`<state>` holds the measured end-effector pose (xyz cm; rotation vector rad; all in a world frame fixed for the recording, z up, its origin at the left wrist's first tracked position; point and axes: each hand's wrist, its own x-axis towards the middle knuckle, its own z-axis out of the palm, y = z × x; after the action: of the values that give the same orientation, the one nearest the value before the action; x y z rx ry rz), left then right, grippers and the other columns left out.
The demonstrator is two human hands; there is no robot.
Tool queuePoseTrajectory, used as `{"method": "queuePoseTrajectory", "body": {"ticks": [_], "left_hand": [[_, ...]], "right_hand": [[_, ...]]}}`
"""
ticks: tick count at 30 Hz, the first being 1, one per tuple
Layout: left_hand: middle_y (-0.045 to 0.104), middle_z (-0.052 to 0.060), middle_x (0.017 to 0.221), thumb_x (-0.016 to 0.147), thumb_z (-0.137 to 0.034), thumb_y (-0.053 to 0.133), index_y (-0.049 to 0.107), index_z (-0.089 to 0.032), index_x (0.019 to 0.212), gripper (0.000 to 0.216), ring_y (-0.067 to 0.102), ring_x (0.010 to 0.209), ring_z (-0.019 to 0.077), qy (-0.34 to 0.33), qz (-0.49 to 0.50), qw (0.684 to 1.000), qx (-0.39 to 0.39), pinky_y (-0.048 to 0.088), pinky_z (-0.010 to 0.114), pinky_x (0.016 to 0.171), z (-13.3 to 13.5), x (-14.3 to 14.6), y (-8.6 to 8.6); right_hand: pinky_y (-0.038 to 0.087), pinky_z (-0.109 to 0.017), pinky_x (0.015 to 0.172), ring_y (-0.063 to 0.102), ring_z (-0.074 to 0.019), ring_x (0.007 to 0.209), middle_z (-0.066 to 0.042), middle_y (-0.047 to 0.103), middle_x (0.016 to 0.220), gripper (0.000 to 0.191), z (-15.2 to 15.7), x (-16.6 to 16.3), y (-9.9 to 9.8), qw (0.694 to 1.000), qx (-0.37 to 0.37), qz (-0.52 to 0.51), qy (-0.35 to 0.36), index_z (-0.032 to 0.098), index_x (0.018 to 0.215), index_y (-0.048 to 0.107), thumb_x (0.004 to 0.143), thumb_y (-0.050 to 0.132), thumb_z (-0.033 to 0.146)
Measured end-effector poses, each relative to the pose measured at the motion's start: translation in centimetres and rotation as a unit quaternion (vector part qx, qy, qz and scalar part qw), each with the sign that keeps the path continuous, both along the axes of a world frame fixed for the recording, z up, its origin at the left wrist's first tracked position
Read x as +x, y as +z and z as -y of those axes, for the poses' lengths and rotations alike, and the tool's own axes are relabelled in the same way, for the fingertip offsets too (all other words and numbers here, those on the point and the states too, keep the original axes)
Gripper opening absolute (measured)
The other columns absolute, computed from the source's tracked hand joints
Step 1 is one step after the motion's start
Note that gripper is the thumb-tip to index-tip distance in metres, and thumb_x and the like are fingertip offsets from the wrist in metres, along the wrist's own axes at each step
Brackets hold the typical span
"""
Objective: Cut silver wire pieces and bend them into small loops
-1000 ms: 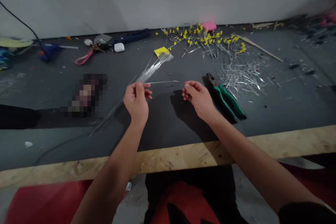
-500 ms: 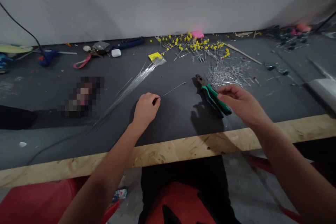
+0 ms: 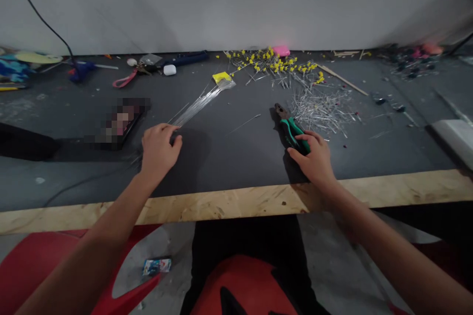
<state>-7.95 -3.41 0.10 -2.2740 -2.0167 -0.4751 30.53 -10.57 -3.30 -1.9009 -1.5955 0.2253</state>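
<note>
My right hand [image 3: 314, 157] is closed round the green handles of a pair of pliers [image 3: 290, 128], whose dark jaws point away from me toward the back of the table. Over the near part of a bundle of thin straight wires [image 3: 197, 108] rests my left hand [image 3: 160, 150], fingers curled down; what is between the fingertips is hidden. The bundle's far end sits in a clear wrapper with a yellow label [image 3: 222, 78]. Between my hands a single wire [image 3: 244, 124] with a small bent tip lies on the dark tabletop.
A pile of cut wires [image 3: 320, 110] lies just behind the pliers. Yellow-tipped wires [image 3: 273, 61] spread along the wall near a pink lump [image 3: 281, 51]. A wooden stick [image 3: 343, 80], a white case [image 3: 169, 70] and a blurred-out object [image 3: 121, 123] are also there. The table's wooden edge [image 3: 236, 202] runs in front.
My left hand has let go of the single wire and moved left onto the wire bundle. My right hand has shifted left and closed more fully round the pliers' handles.
</note>
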Motion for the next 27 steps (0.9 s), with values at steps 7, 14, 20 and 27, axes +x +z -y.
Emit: {"method": "queuePoseTrajectory", "body": {"ticks": [7, 14, 20, 27], "left_hand": [[0.068, 0.012, 0.102, 0.084, -0.025, 0.042, 0.057, -0.012, 0.118, 0.039, 0.060, 0.092, 0.0236, 0.032, -0.009, 0.997, -0.075, 0.043, 0.034, 0.085, -0.9, -1.1, 1.6], [0.068, 0.010, 0.102, 0.085, -0.025, 0.042, 0.061, -0.014, 0.114, 0.037, 0.059, 0.092, 0.0223, 0.034, -0.008, 0.994, -0.102, 0.043, 0.032, 0.082, -1.0, -0.7, 2.7], [0.069, 0.012, 0.100, 0.082, -0.025, 0.046, 0.062, -0.010, 0.114, 0.039, 0.060, 0.088, 0.0221, 0.066, 0.036, 0.989, -0.124, 0.043, 0.031, 0.078, -1.3, -1.0, 3.7], [0.071, 0.010, 0.093, 0.077, -0.028, 0.054, 0.065, -0.009, 0.110, 0.039, 0.060, 0.078, 0.0185, 0.055, 0.095, 0.974, -0.196, 0.043, 0.026, 0.068, -1.3, -1.6, 4.2]], "right_hand": [[0.035, -0.051, 0.098, 0.049, -0.0318, 0.118, -0.014, 0.055, 0.125, 0.034, 0.0, 0.0, 0.3, 1.000, -0.004, -0.009, -0.007, 0.021, 0.101, 0.062, 0.072, 0.065, 0.038], [0.034, -0.050, 0.099, 0.048, -0.0313, 0.118, -0.014, 0.054, 0.126, 0.033, 0.0, 0.0, 0.5, 1.000, -0.009, -0.016, -0.007, 0.020, 0.099, 0.062, 0.072, 0.064, 0.039], [0.033, -0.050, 0.098, 0.046, -0.0327, 0.120, -0.014, 0.053, 0.127, 0.046, -0.2, 0.0, 0.6, 1.000, -0.023, -0.003, -0.007, 0.021, 0.113, 0.055, 0.072, 0.063, 0.041], [0.034, -0.051, 0.096, 0.047, -0.0344, 0.117, -0.013, 0.055, 0.125, 0.054, -1.0, 0.5, 1.1, 0.997, -0.070, 0.036, 0.011, 0.022, 0.118, 0.052, 0.071, 0.065, 0.046]]}}
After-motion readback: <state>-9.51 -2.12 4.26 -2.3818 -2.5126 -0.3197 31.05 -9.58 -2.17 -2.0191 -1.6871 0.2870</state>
